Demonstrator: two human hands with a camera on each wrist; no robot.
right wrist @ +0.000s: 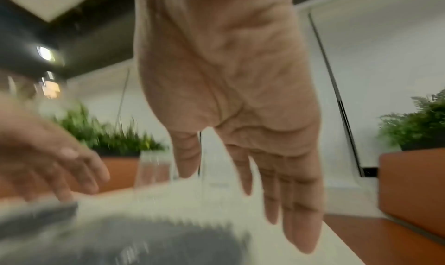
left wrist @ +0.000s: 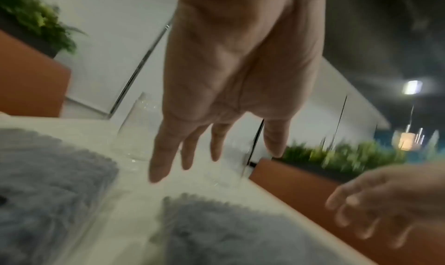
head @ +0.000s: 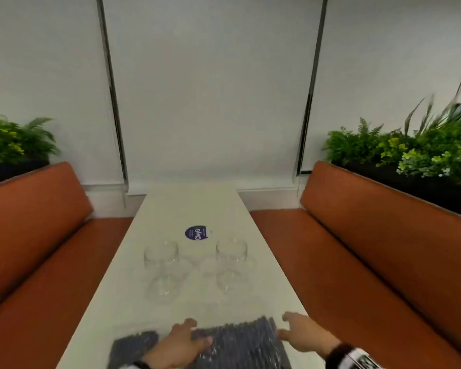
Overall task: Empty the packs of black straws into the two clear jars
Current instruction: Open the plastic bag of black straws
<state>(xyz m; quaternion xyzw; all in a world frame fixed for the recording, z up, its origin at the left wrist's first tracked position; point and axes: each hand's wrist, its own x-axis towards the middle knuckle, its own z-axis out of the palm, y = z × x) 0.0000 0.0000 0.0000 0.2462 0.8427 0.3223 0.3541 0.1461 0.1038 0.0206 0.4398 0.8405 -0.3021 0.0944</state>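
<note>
Two clear jars stand empty side by side mid-table, the left jar (head: 161,262) and the right jar (head: 231,259). Two clear packs of black straws lie flat at the near edge: a larger pack (head: 240,342) and a second pack (head: 133,347) to its left. My left hand (head: 197,334) is over the larger pack's left end, fingers straight and spread (left wrist: 192,155). My right hand (head: 285,326) is at that pack's right end, fingers also straight (right wrist: 277,189). Neither hand grips anything. Motion blur hides whether the fingers touch the pack (right wrist: 120,240).
The narrow white table (head: 264,288) runs away from me between two orange benches (head: 370,249) (head: 37,249). A round blue sticker (head: 196,233) lies beyond the jars. Planters with green ferns (head: 410,155) sit behind the bench backs.
</note>
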